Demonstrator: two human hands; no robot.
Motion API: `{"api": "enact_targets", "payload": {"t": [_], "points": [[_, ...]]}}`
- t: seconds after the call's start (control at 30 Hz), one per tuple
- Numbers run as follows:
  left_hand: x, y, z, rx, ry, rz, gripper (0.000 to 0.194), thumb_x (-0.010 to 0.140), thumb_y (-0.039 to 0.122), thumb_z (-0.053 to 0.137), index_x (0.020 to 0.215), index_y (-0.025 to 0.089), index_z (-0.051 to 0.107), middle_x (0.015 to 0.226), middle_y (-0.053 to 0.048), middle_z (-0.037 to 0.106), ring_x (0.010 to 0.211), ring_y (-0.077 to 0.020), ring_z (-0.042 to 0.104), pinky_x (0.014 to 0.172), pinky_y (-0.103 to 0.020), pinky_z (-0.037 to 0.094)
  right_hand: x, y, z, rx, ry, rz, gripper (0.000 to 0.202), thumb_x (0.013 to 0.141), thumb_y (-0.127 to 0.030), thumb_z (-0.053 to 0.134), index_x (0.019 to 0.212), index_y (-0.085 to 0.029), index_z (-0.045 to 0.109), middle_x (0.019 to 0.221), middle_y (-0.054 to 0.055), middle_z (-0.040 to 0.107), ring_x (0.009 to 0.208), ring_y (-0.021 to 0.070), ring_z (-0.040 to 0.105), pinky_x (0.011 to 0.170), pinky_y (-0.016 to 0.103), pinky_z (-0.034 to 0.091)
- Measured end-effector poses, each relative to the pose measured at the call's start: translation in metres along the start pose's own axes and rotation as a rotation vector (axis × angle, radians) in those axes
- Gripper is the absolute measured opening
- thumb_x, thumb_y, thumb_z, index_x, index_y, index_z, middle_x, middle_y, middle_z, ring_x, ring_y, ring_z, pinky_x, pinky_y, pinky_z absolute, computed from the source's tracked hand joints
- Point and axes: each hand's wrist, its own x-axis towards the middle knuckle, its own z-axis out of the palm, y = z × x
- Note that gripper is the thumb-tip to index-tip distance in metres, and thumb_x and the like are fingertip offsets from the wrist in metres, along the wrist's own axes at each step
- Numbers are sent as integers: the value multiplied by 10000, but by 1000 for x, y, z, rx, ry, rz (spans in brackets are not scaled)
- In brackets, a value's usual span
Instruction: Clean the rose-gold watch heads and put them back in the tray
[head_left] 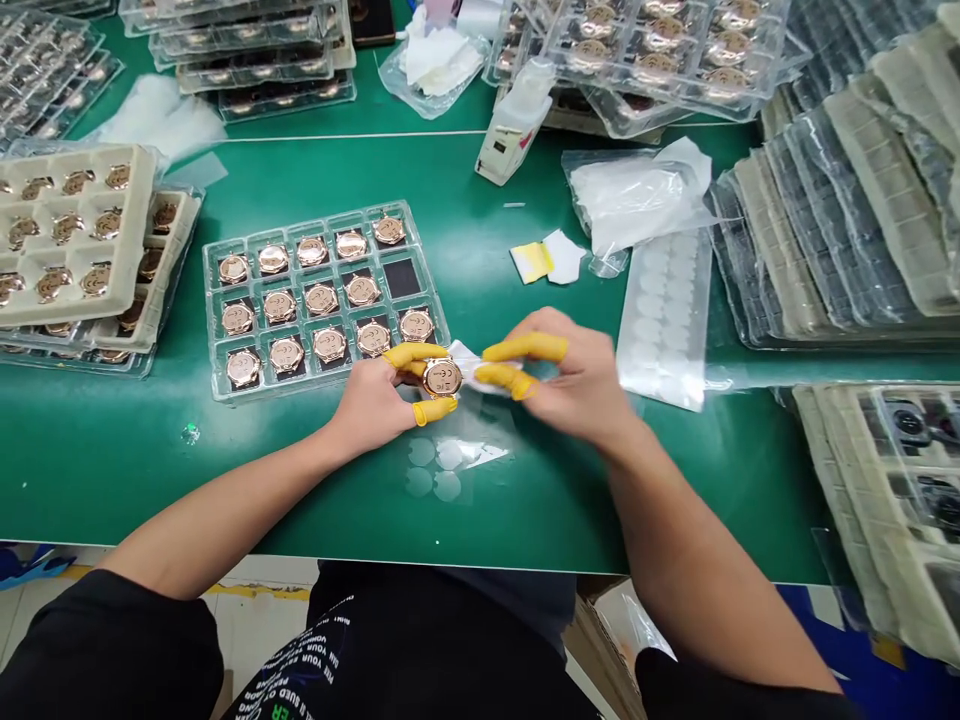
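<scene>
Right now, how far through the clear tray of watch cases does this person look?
Fourteen pockets of the clear tray hold gold watch cases; one pocket is empty. The left hand holds another watch case while the right hand pinches a white film beside it. Stacked trays on the left remain full; their state is unclear.

Green table (105, 470) with clear tray (212, 330)

Left hand (375, 395) pinching; right hand (577, 385) fingertips closed, meeting it.

Watch case (442, 377) between both hands (480, 385)
</scene>
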Motion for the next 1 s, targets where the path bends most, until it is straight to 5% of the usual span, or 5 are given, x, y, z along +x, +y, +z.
{"api": "enact_targets", "payload": {"t": [0.13,0.33,0.77,1.0], "points": [[1,-2,0,-15,-21,13,553,697,299,891,1213,175,735,997,-63,801,863,-185,760,868,-334,639,4,-17,21,-97,27,-183,140,956,-329,671,879,-237,744,808,58,680,734,183,517,639,349,421],[0,-3,1,-28,-8,-4,571,685,274,894,1226,181,739,987,-59,803,845,-182,756,855,-329,640,-3,-13,23,-143,35,-240,47,948,-282,683,945,-241,706,810,49,654,741,182,509,643,333,408],[-1,-1,2,11,7,-21,551,699,289,884,1217,171,739,958,-57,802,818,-177,749,835,-330,640,-8,-13,28,-232,135,-102,143,963,-343,669,868,-236,680,802,61,642,730,194,522,635,361,398],[-1,-2,2,24,-10,-4,533,692,259,877,1205,182,755,964,-48,808,845,-184,756,857,-326,640,-7,-17,32,-234,116,-167,104,970,-321,665,907,-240,683,803,60,657,729,192,551,634,354,435]]}}
